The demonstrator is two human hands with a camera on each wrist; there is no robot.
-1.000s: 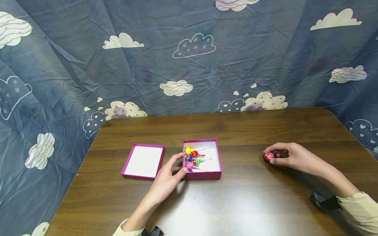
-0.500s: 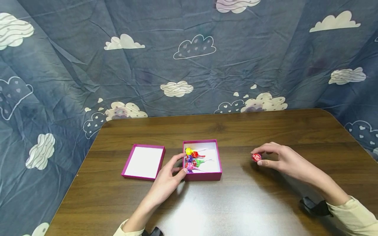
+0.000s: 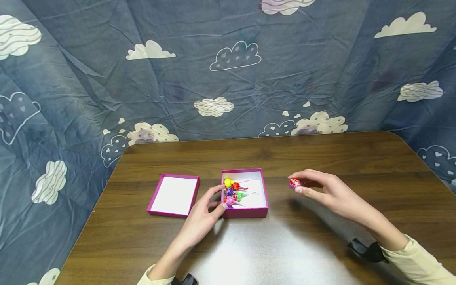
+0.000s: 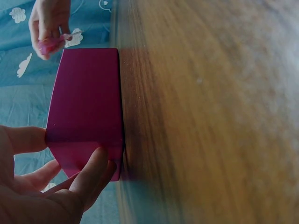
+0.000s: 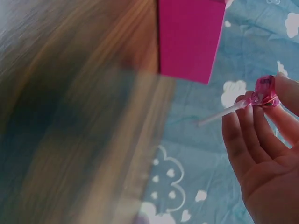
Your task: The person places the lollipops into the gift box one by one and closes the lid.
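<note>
My right hand (image 3: 335, 194) pinches a red-wrapped lollipop (image 3: 295, 183) between thumb and fingers, above the table and right of the box. In the right wrist view the lollipop's wrapped head (image 5: 265, 91) looks pink, and its white stick slants down to the left. My left hand (image 3: 199, 223) grips the magenta box (image 3: 246, 213) at its left side, thumb near the front corner. Inside, along the left wall, several wrapped lollipops lie with sticks pointing right, among them a yellow one (image 3: 228, 182), a red one (image 3: 236, 186) and a green one (image 3: 238, 196).
Left of the box lies its magenta lid (image 3: 174, 195), white inside facing up. Both rest on a brown wooden table (image 3: 285, 154). A blue curtain (image 3: 235, 91) with white clouds hangs behind the far edge.
My right hand has moved left toward the box, carrying the lollipop and lifting it slightly. The left hand, box and lid have stayed in place.
</note>
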